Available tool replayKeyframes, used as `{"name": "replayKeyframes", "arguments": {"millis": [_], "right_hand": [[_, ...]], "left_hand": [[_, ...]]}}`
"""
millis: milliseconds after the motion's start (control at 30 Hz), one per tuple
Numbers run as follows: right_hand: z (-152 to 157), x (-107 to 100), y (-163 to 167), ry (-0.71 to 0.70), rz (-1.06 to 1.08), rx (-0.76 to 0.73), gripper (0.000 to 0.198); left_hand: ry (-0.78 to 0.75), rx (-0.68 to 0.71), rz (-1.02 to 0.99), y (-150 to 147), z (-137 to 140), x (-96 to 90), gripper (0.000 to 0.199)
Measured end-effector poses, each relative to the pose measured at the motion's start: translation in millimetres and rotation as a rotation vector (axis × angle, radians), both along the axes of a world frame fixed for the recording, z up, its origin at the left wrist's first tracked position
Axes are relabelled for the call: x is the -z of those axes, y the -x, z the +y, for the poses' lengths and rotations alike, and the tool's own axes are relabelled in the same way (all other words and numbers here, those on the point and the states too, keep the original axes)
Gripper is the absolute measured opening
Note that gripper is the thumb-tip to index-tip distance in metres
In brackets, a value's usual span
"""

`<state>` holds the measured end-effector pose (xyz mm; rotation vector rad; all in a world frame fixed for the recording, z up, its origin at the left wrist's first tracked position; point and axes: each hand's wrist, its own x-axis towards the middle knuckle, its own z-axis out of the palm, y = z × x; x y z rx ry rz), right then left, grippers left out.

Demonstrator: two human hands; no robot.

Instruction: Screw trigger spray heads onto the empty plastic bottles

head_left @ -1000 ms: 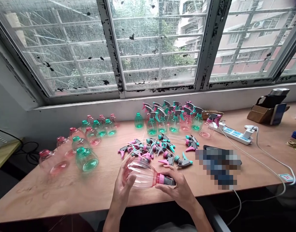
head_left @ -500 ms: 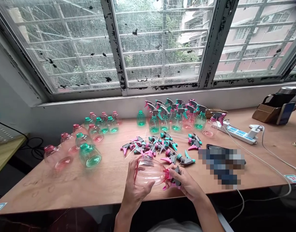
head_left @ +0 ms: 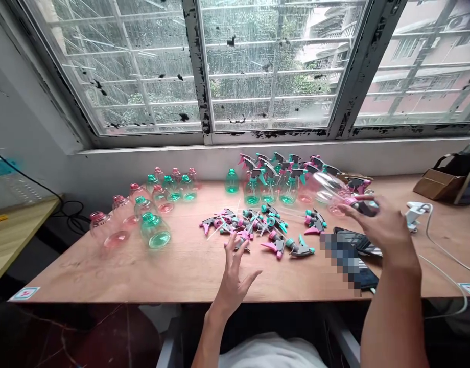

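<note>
My right hand (head_left: 380, 225) is closed round the grey-and-pink head of a clear pink spray bottle (head_left: 327, 188), which is tilted and raised at the right of the finished-looking sprayers. Its body points to the upper left and is blurred by motion. My left hand (head_left: 237, 273) is open and empty over the table, fingers spread, just in front of a pile of loose trigger spray heads (head_left: 254, 222) in pink, green and grey. Behind the pile stand several spray bottles with heads fitted (head_left: 271, 186), green and pink.
At the left stand several headless pink and green bottles (head_left: 155, 232); one more green bottle (head_left: 231, 181) stands by the wall. Phones (head_left: 359, 273), a white plug with cable (head_left: 416, 214) and a brown box (head_left: 434, 185) lie to the right. The table's front edge is near me.
My left hand has let go of the pink bottle and opened. My right hand has carried the bottle away to the back right. The view has shifted a little.
</note>
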<state>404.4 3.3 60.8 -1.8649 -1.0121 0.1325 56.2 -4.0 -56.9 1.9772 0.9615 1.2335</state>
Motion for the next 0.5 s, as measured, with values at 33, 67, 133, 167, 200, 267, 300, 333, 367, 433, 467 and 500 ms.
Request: {"name": "replayKeyframes", "arguments": {"millis": [33, 67, 133, 167, 200, 267, 300, 333, 367, 433, 467, 500], "right_hand": [[7.7, -10.6, -10.9, 0.071, -0.115, 0.04, 0.041], [16.7, -20.1, -19.8, 0.147, -0.216, 0.053, 0.036], [38.0, -33.7, -32.0, 0.288, -0.379, 0.05, 0.034], [49.6, -37.4, -35.7, 0.347, -0.444, 0.044, 0.032], [61.1, -39.0, -38.2, 0.403, -0.5, 0.029, 0.031], [82.3, -37.1, -41.3, 0.51, -0.586, 0.009, 0.03], [91.5, -34.5, -42.6, 0.562, -0.618, -0.002, 0.03], [99.6, -31.3, -43.9, 0.61, -0.644, -0.016, 0.03], [106.6, -28.0, -45.6, 0.655, -0.663, -0.033, 0.029], [118.1, -22.5, -49.9, 0.731, -0.682, -0.069, 0.027], [122.9, -20.6, -52.7, 0.763, -0.68, -0.087, 0.026], [127.4, -19.3, -55.7, 0.791, -0.671, -0.106, 0.026]], "left_hand": [[0.002, 0.008, 0.001, -0.6, 0.4, 0.6, 0.062], [0.004, 0.014, -0.004, -1.1, 0.7, 1.0, 0.058], [0.012, 0.022, -0.021, -1.3, 1.7, 1.7, 0.055], [0.02, 0.023, -0.031, -1.2, 2.2, 2.0, 0.054], [0.029, 0.023, -0.041, -1.1, 2.8, 2.4, 0.054], [0.051, 0.022, -0.06, -0.7, 3.8, 3.2, 0.053], [0.062, 0.023, -0.068, -0.5, 4.2, 3.5, 0.052], [0.074, 0.025, -0.074, -0.4, 4.3, 3.6, 0.052], [0.087, 0.027, -0.079, -0.3, 4.4, 3.5, 0.052], [0.115, 0.035, -0.079, -0.2, 4.0, 2.6, 0.051], [0.128, 0.041, -0.075, -0.1, 3.7, 1.8, 0.049], [0.141, 0.049, -0.071, -0.1, 3.3, 0.9, 0.048]]}}
